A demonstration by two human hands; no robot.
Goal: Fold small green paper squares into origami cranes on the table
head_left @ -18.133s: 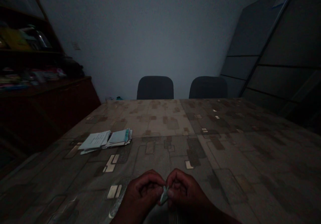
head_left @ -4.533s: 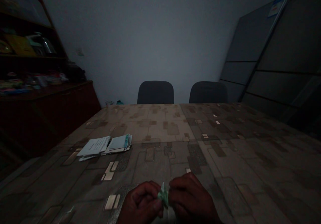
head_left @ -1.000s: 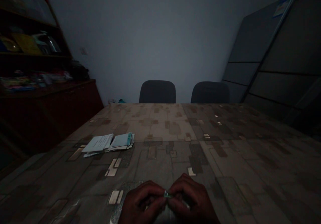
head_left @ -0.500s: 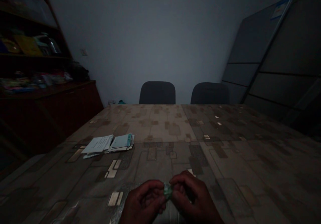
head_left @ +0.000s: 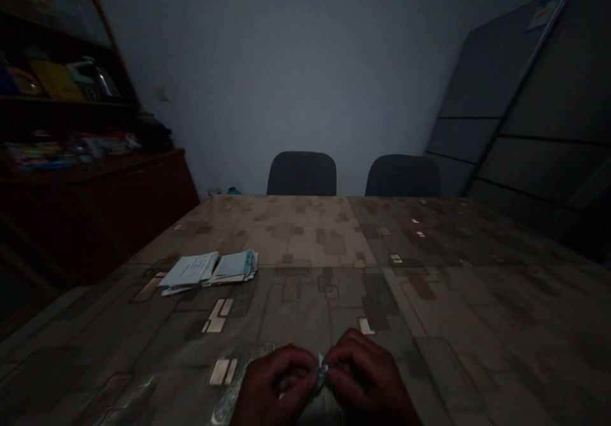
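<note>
Low in the middle of the view, my left hand (head_left: 279, 384) and my right hand (head_left: 365, 375) meet over the near part of the table. Between their fingertips is a small pale-green folded piece, seemingly paper (head_left: 321, 372). Thumb and forefinger of each hand pinch it from either side, and the fingers cover much of it. Its exact shape is too small and dark to make out. Farther off to the left lie two adjoining stacks of paper, one of white printed sheets (head_left: 191, 269) and one with a teal edge (head_left: 233, 267).
A patterned tablecloth (head_left: 296, 241) covers the wide table. Two dark chairs (head_left: 301, 174) (head_left: 403, 176) stand at its far side before a plain wall. At left is a cabinet (head_left: 95, 203) with loaded shelves; grey panels (head_left: 472, 95) rise at right.
My fingers have closed in on the pale-green piece, and it now looks narrower, with a thin point sticking up. The view has shifted slightly. The paper stacks stay put.
</note>
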